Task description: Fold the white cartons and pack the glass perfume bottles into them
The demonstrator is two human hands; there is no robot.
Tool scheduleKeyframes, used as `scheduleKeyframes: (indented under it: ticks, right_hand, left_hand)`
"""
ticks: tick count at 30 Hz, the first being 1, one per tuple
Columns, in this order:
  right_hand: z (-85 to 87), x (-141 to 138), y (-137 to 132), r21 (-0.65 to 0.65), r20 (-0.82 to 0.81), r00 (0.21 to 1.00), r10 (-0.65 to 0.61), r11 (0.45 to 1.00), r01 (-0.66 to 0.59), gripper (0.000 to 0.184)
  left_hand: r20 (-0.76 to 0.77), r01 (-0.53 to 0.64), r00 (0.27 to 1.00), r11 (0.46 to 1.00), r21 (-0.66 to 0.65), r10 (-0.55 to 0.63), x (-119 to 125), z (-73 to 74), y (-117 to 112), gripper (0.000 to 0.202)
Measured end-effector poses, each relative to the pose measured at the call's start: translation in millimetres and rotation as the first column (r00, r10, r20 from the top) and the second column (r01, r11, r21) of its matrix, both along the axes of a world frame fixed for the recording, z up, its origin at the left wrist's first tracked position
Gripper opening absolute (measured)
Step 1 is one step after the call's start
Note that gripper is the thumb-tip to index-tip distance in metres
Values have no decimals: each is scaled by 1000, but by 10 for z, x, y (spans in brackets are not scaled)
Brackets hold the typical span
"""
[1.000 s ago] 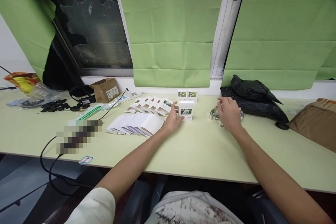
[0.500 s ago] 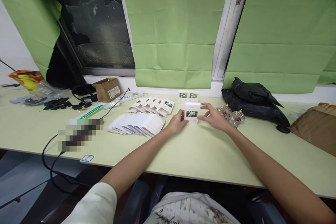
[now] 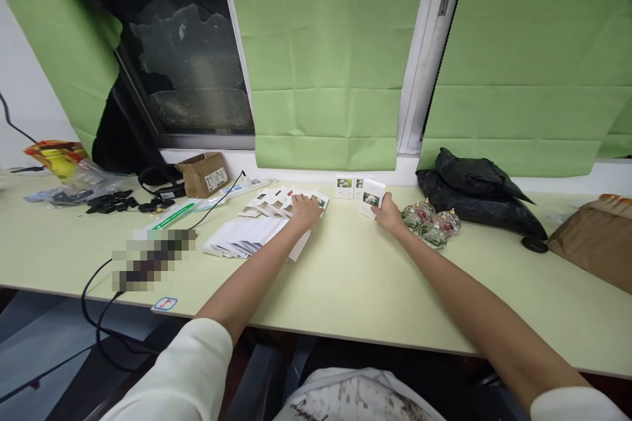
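Observation:
My right hand (image 3: 388, 216) grips a small white box with a flower picture (image 3: 372, 197), tilted, beside two matching boxes (image 3: 344, 186) that stand near the window sill. My left hand (image 3: 306, 209) rests, fingers down, on a row of flat printed box blanks (image 3: 276, 200). Whether it grips one of them I cannot make out. A fan of plain white flat cards (image 3: 247, 237) lies just in front of that row. Several small glass ornaments (image 3: 430, 225) sit right of my right hand.
A black plastic bag (image 3: 474, 191) lies at the back right, a brown paper bag (image 3: 590, 237) at the far right. On the left are a small cardboard box (image 3: 201, 172), black cables (image 3: 99, 289), black clips (image 3: 106, 200) and a plastic bag (image 3: 74, 174). Green blinds cover the window.
My right hand took the white box and carried it back toward the two standing boxes. My left hand let go of it and moved left onto the row of flat blanks.

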State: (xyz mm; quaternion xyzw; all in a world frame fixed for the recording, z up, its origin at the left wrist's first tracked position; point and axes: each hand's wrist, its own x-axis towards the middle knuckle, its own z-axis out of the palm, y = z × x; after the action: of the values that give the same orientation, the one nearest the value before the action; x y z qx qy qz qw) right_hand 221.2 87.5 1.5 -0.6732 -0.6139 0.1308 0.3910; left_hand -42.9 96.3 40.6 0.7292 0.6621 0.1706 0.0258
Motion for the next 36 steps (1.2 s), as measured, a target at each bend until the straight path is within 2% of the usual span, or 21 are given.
scheduleKeyframes:
  ticks: [3,7,9,12,15,18,21,24,28,32,34,36]
  right_hand:
    - [-19,-82,-80,38,-12,999,-43,998,43,42]
    - [-50,-185,-408,169,-22,997,-74,983,76,63]
    - [-76,-205,-600,197,-4,999,34,980,-33,58]
    - [-135,-170,-821,139,31,956,292,946,-293,44]
    - [-187,-71,-930,34,-34,869,494,870,-493,43]
    - [-202,22,-969,9,-150,765,626,775,-632,39]
    - [-197,59,-996,39,-253,738,625,769,-638,47]
    - [-200,51,-1027,39,-368,700,612,763,-646,60]
    - [-213,-9,-1051,75,-471,634,614,743,-665,59]
    - [-216,-96,-1069,143,-455,658,600,778,-611,57]
    - [-213,-125,-1086,150,-442,690,573,806,-573,51]
    - [-205,-135,-1109,141,-426,705,567,811,-568,43]
  left_hand:
    - [-44,0,999,999,-53,-2,123,-32,-20,49]
    - [-33,98,994,989,-110,-102,304,-57,-176,45]
    - [-12,166,986,979,-117,-168,360,-76,-306,41]
    - [34,307,952,942,-133,-306,339,-117,-544,35]
    - [94,463,886,874,-146,-454,187,-148,-773,49]
    - [206,624,776,773,-116,-596,-2,-167,-931,65]
    - [272,690,707,721,-61,-653,-121,-194,-1008,70]
    - [317,690,684,724,11,-657,-146,-239,-1046,68]
    - [343,683,668,727,70,-660,-101,-276,-1121,64]
    - [311,679,668,725,120,-677,-41,-263,-1210,68]
    - [251,680,685,724,118,-684,-19,-261,-1228,60]
    - [203,662,715,741,110,-669,-4,-271,-1217,50]
